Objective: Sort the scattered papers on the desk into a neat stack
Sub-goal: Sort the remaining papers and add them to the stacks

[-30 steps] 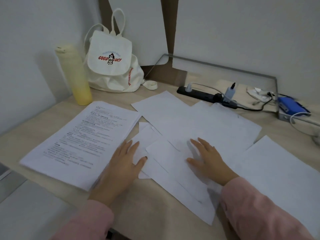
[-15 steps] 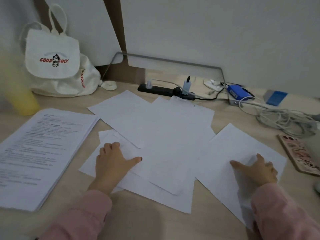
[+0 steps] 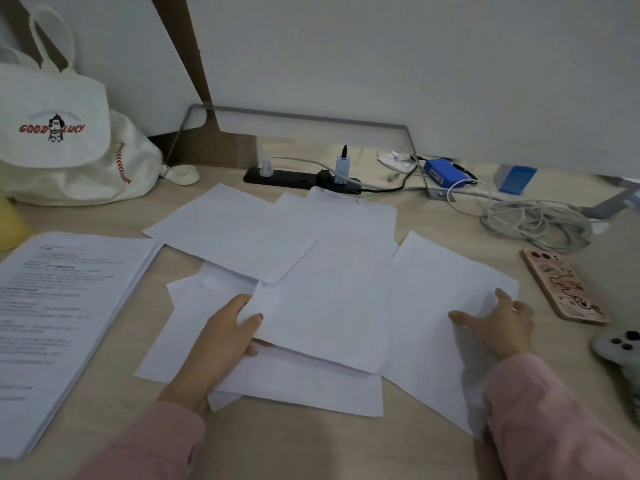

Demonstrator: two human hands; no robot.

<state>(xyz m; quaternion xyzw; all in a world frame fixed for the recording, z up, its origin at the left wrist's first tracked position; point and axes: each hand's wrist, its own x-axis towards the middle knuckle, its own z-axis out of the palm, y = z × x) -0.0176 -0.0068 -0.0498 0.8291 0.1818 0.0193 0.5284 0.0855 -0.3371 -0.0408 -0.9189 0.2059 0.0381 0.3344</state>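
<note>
Several blank white sheets lie overlapping across the middle of the wooden desk. My left hand pinches the left edge of the middle sheets, thumb on top and fingers slipped beneath, lifting that edge slightly. My right hand rests flat with spread fingers on a separate sheet at the right. A thick stack of printed pages sits at the left edge of the desk.
A white canvas bag stands at the back left beside a yellow bottle. A black power strip, a blue box and coiled cables line the back. A phone and a grey controller lie at right.
My left hand has gone from lying flat on the papers to pinching the edge of the middle sheets. My right hand moved right onto the separate sheet. The view has panned right.
</note>
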